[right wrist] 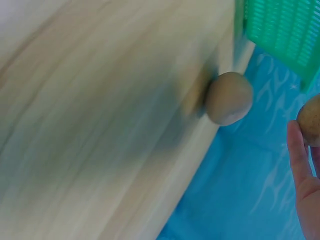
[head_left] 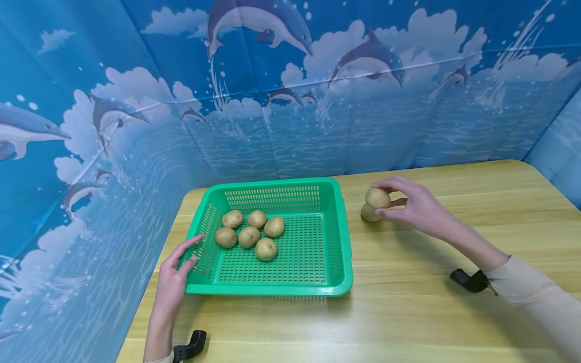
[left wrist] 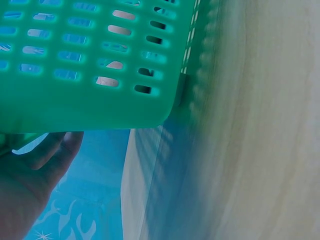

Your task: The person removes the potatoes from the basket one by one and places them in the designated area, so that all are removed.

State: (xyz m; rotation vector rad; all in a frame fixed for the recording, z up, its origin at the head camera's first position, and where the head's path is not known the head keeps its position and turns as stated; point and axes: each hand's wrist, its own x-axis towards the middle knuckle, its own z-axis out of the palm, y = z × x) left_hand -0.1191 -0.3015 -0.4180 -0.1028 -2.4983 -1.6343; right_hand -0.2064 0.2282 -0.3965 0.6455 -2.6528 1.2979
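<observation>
My right hand (head_left: 419, 206) pinches a round potato (head_left: 378, 198) between thumb and fingers. In the head view that potato overlaps a second potato (head_left: 369, 214); the right wrist view shows the second potato (right wrist: 229, 99) resting on the table, apart from the held potato (right wrist: 311, 121). At the left end of a green plastic basket (head_left: 346, 242), my left hand (head_left: 174, 275) grips the rim, thumb and fingers over it. The left wrist view shows the basket's slotted wall (left wrist: 100, 107) above the hand (left wrist: 35, 180). Several potatoes (head_left: 249, 237) lie inside the basket, mostly toward its left half.
The wooden table (head_left: 408, 312) runs under everything and its back edge meets a blue dolphin-print curtain (head_left: 386, 126). Black devices are strapped at the left wrist (head_left: 190, 347) and the right wrist (head_left: 469, 280).
</observation>
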